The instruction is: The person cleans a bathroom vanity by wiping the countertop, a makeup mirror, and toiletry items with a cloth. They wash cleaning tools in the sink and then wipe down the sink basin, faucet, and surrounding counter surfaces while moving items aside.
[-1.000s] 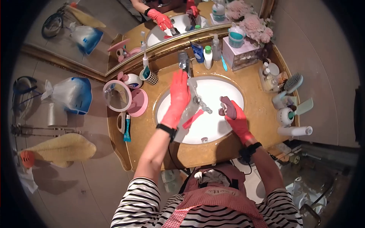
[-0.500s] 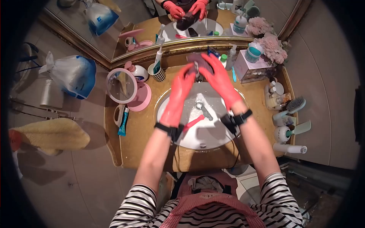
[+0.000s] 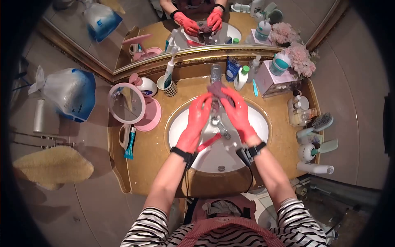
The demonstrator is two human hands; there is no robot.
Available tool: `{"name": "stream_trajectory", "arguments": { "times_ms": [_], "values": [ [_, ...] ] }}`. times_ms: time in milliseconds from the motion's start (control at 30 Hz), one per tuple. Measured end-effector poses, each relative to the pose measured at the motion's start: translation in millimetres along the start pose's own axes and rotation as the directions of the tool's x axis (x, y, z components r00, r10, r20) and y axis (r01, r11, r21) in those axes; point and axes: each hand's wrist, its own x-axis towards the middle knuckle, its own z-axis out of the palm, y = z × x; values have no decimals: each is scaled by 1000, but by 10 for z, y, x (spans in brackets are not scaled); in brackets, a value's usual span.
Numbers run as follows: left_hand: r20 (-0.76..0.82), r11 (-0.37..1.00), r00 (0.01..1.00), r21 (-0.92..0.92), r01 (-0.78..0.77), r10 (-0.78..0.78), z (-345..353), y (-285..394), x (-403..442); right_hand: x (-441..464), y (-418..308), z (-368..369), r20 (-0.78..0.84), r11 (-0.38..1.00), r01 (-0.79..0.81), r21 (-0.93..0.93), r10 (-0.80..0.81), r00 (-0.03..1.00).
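A purple-brown cloth (image 3: 214, 88) is bunched between my two hands, over the back of the sink. My left hand (image 3: 199, 112), in a red rubber glove, grips its left side. The gloved fingers of my right hand (image 3: 235, 108) are closed on its right side. Just behind the cloth rises the faucet (image 3: 215, 71). Below my hands is the white oval sink (image 3: 177, 128), where a red strip-like object (image 3: 209, 142) lies near the drain (image 3: 215, 121). The mirror also shows both gloves holding the cloth.
A blue tube (image 3: 232, 68) and a green-capped bottle (image 3: 241, 78) stand right of the faucet. To the left are a checkered cup (image 3: 168, 89) and a round pink mirror (image 3: 126, 103). A tissue box (image 3: 276, 80) and a hairbrush (image 3: 322, 121) sit at the right.
Both hands have come back toward me from over the faucet with the cloth, which is now more bunched up. The faucet top and the bottles behind show more fully.
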Motion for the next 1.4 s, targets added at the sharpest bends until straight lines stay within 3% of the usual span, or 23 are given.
{"name": "stream_trajectory", "arguments": {
  "times_ms": [33,67,100,233,333,367,433,467,500,533,567,600,667,733,767,800,867,900,933,1067,1233,1333,1400],
  "values": [
    [6,994,995,40,-104,104,55,-50,177,164,12,45,-75,994,61,-94,-68,995],
    [29,995,995,35,-96,95,118,-78,245,325,32,88,-78,995,-88,-39,85,993],
    [16,996,1000,85,-27,26,184,-98,331,489,57,136,-75,974,-224,16,225,972],
    [25,981,981,52,189,-190,300,-272,514,476,163,165,-53,969,-245,-46,242,969],
    [110,989,986,97,113,-123,138,-292,148,125,134,83,53,979,-45,-199,57,997],
    [218,966,952,193,175,-216,37,-193,-51,-78,-1,7,117,961,-6,-275,40,992],
    [360,887,817,284,363,-450,-136,-14,-469,-395,-343,-296,344,907,-293,-304,391,854],
    [414,822,710,279,496,-569,-161,68,-679,-533,-552,-472,341,902,-309,-302,405,848],
    [436,822,697,284,494,-570,-124,215,-853,-649,-749,-680,316,805,-592,-47,574,755],
    [512,760,672,-55,647,-535,-51,397,-1013,-789,-830,-867,330,582,-784,217,712,620],
    [582,559,650,-362,746,-489,22,515,-1206,-1015,-773,-1016,229,672,-708,219,670,706],
    [679,524,626,-399,753,-382,125,471,-1420,-1244,-726,-1181,130,755,-625,201,612,780],
    [803,510,510,-314,801,-307,230,966,-1520,-1525,-765,-1591,125,664,-679,312,680,722],
    [827,638,526,-299,709,-197,486,978,-1753,-1755,-725,-1950,-58,890,-311,-332,310,949],
    [823,664,494,-206,719,-279,526,1032,-1824,-1866,-718,-2069,-46,719,-291,-631,340,939],
    [821,661,495,-207,722,-284,569,986,-1912,-1999,-599,-2048,-40,720,-289,-631,342,939],
    [621,906,738,-103,410,-263,677,734,-2147,-2274,-220,-1960,-208,464,-461,-757,497,843],
    [615,836,703,-125,535,-357,661,635,-2234,-2268,-164,-1928,-170,415,-409,-812,504,847],
    [609,830,699,-117,546,-374,601,670,-2236,-2222,-53,-1924,-154,421,-404,-812,513,844],
    [539,755,689,-140,641,-484,364,770,-2303,-1664,755,-1809,-106,457,-137,-879,94,990],
    [417,726,717,-172,666,-559,115,966,-2385,-1043,956,-1679,-57,506,-100,-857,101,993],
    [367,706,739,-250,663,-565,-160,890,-2442,-1506,754,-1922,168,630,111,-769,32,985],
    [194,782,791,-137,608,-581,-401,887,-2425,-1979,481,-2035,201,664,98,-741,80,976]
  ]
}}
